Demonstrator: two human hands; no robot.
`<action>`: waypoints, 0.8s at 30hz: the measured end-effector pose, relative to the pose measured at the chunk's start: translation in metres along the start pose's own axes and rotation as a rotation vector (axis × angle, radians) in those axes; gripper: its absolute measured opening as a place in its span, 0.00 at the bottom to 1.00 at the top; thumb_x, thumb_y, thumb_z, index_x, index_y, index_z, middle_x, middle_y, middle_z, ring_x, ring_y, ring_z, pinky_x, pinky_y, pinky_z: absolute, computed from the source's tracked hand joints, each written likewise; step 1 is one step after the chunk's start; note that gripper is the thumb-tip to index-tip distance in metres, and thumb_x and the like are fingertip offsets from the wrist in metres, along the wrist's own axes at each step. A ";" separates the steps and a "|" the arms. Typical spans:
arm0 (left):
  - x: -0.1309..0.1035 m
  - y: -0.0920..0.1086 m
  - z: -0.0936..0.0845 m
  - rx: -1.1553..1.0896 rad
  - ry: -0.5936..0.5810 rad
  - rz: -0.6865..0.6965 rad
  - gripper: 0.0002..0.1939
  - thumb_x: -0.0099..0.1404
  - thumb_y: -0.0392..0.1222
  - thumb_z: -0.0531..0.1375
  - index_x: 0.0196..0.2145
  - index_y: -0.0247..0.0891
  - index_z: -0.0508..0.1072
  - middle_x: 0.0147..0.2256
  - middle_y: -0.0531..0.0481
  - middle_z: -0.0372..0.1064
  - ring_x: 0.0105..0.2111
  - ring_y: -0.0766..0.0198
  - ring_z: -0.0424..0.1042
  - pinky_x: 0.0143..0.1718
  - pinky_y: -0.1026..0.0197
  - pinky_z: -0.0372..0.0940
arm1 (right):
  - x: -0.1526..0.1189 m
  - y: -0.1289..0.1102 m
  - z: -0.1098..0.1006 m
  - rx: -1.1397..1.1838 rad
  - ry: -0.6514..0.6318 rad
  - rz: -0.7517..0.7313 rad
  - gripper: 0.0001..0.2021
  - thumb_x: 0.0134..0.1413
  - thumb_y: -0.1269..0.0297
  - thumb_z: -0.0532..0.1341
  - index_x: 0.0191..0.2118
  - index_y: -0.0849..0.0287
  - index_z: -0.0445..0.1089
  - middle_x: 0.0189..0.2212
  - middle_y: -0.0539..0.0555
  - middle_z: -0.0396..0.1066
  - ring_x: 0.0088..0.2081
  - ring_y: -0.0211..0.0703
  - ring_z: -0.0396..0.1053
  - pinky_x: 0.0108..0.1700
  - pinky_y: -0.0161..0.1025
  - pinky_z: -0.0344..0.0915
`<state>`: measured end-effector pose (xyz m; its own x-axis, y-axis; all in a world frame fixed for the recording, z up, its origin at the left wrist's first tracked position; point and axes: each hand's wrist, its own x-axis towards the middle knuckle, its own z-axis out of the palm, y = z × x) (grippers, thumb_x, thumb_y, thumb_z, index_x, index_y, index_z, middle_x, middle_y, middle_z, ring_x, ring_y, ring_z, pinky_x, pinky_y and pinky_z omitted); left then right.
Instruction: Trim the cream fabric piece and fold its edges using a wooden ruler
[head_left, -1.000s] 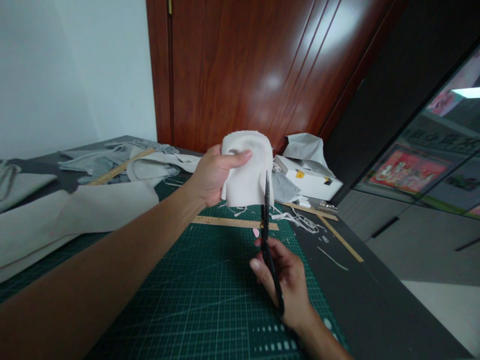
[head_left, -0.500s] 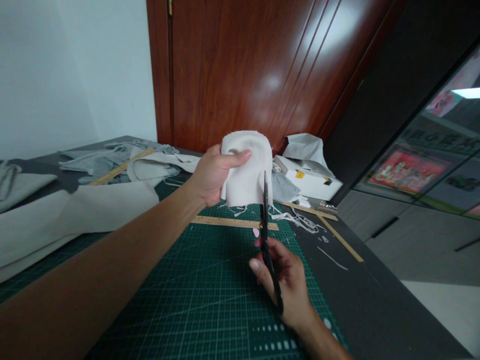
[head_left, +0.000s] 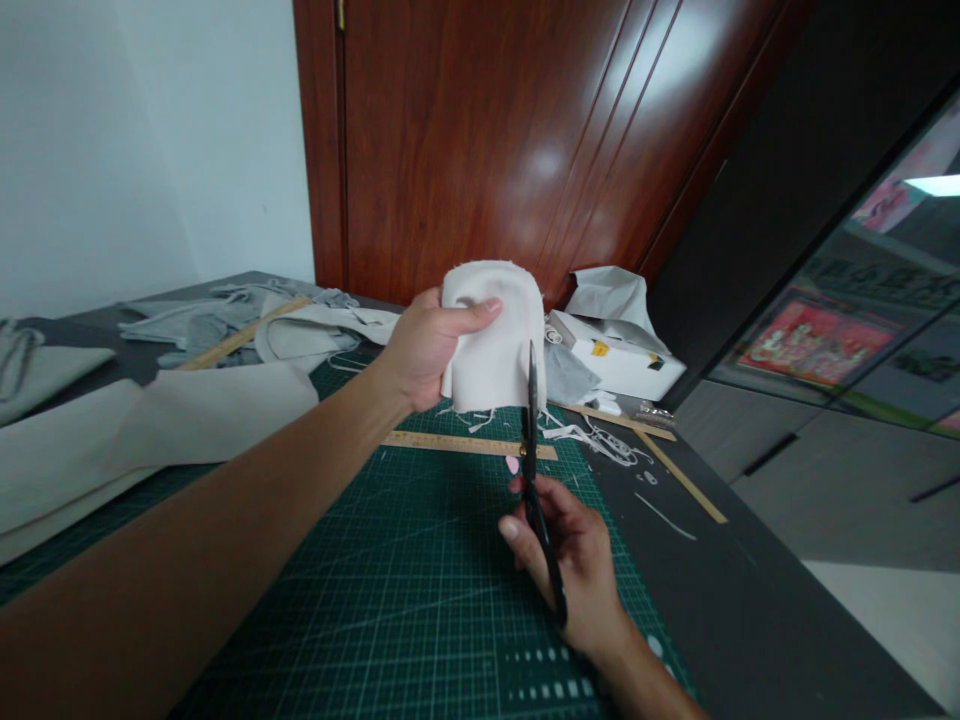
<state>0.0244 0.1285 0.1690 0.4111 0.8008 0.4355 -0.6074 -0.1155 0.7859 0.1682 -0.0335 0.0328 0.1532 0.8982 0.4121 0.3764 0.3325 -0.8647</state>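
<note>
Left hand: centre of frame, arm entering from lower left. Thumb lay flat across the near face of the white fabric piece, pinching it at its left side; the other fingers were mostly hidden behind it, so their spread could not be told. Fabric piece was held up at frame centre, above the mat, rounded edge uppermost, lower edge roughly straight.

Right hand: lower right of centre. Fingers were curled around the handles of the black scissors, which pointed upward. 1 blade overlapped the near face of the fabric close to its right edge; position of the second blade could not be told.

Surroundings: green cutting mat with grid lines covered the lower centre. A wooden ruler lay across it below the fabric, with a small pink piece just beside its lower edge. Large pale cloth lay at left; grey cloth scraps lay upper left of it, with a wooden strip across them. Right of centre: white box, grey cloth resting on top, tangled white trimmings nearer the camera, 2 further wooden strips close by on the dark table.
</note>
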 end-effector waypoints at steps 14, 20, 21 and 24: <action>0.000 0.000 0.001 0.026 0.009 0.009 0.18 0.53 0.38 0.74 0.41 0.32 0.78 0.35 0.43 0.80 0.40 0.45 0.81 0.42 0.48 0.78 | 0.000 0.000 0.001 0.004 0.007 0.001 0.17 0.63 0.52 0.70 0.50 0.57 0.74 0.24 0.44 0.66 0.23 0.36 0.61 0.25 0.34 0.62; -0.001 0.002 0.001 0.026 0.012 0.009 0.19 0.51 0.37 0.74 0.41 0.32 0.78 0.35 0.43 0.80 0.39 0.47 0.81 0.41 0.50 0.77 | 0.000 -0.001 0.000 -0.011 0.012 -0.011 0.16 0.63 0.53 0.70 0.50 0.57 0.74 0.23 0.44 0.66 0.22 0.36 0.62 0.24 0.33 0.61; -0.001 0.002 0.002 0.026 0.015 0.009 0.19 0.51 0.37 0.74 0.40 0.32 0.78 0.35 0.44 0.80 0.39 0.47 0.81 0.41 0.50 0.77 | 0.000 0.000 0.001 -0.013 0.014 -0.011 0.16 0.63 0.53 0.70 0.50 0.57 0.75 0.23 0.44 0.66 0.22 0.36 0.62 0.24 0.33 0.61; -0.001 0.002 0.002 0.026 0.015 0.012 0.19 0.50 0.36 0.74 0.40 0.32 0.78 0.34 0.45 0.80 0.38 0.48 0.81 0.40 0.51 0.77 | 0.001 0.001 0.001 -0.020 0.021 -0.005 0.16 0.63 0.53 0.70 0.50 0.57 0.74 0.24 0.44 0.66 0.22 0.36 0.62 0.24 0.34 0.62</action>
<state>0.0239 0.1266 0.1713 0.3935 0.8081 0.4384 -0.5940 -0.1405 0.7921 0.1676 -0.0319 0.0317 0.1706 0.8902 0.4224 0.3957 0.3307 -0.8568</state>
